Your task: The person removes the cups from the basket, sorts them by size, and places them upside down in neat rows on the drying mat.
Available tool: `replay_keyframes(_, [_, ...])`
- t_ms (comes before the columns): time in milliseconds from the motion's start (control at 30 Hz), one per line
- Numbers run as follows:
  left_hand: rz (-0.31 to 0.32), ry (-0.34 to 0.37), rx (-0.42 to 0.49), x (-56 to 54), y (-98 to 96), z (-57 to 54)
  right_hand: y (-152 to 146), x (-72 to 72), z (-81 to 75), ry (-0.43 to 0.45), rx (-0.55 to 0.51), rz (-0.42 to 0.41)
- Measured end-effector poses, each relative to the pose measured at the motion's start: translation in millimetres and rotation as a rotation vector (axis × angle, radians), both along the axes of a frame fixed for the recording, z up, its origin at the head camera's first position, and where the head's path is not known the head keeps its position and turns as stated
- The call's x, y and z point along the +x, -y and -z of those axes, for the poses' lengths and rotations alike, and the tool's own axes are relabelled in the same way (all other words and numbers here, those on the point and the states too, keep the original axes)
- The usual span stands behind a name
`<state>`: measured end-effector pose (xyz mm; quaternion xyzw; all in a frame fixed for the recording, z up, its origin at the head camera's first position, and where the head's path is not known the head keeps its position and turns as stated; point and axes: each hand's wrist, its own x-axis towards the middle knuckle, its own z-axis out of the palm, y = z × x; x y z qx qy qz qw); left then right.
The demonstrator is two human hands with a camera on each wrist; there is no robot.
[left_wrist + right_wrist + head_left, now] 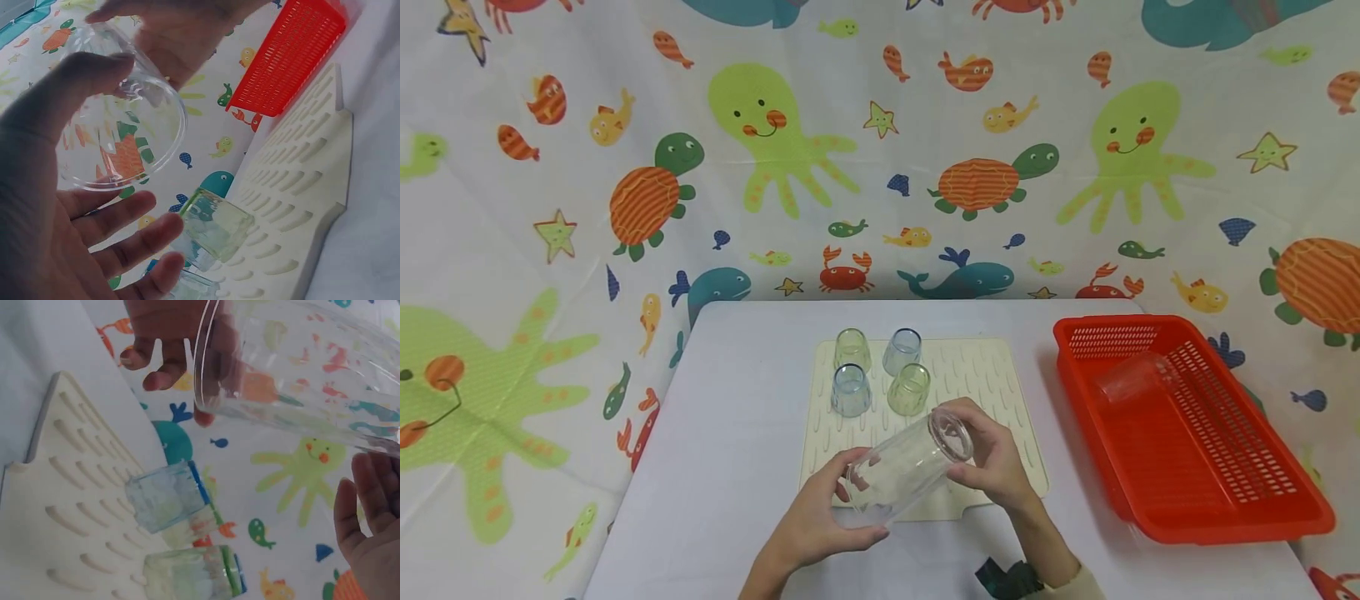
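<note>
A tall clear glass [910,467] is held tilted between both hands, over the front of a cream ridged drying mat [985,375]. My left hand [816,521] grips its lower, open end, the thumb at the rim [178,140] and several fingers spread out beyond it. The thick base end is held by my right hand [996,458], thumb on the near side. Behind the tall glass, small green and blue tumblers stand on the mat, among them a green tumbler [909,390] and a blue tumbler [851,392].
To the right stands a red plastic basket [1165,475] with slotted sides. Inside it a clear glass [1138,379] lies on its side. A white cloth [730,433] covers the table, and a curtain [865,158] printed with sea animals hangs behind and at the sides.
</note>
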<state>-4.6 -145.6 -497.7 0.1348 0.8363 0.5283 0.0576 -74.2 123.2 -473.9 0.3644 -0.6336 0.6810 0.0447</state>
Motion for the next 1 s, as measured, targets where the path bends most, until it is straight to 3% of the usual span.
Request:
replay_keyframes(233, [-0.072,0.052,-0.070,-1.8,-7.9,9.4,23.8,-2.5,-9.5,-0.062,0.110,0.051])
replay_keyframes(467, [-0.118,0.045,-0.104,-2.8,-7.3,17.4,39.8,-3.3,-11.3,-0.082,0.232,0.118])
replay_keyframes(867, [-0.295,-0.039,-0.144,6.3,13.0,35.7,60.1,-11.2,-12.6,-0.070,0.395,0.226])
replay_keyframes(1000, [-0.377,-0.106,-0.219,13.1,24.4,45.9,64.6,-18.5,-7.7,-0.063,0.417,0.243])
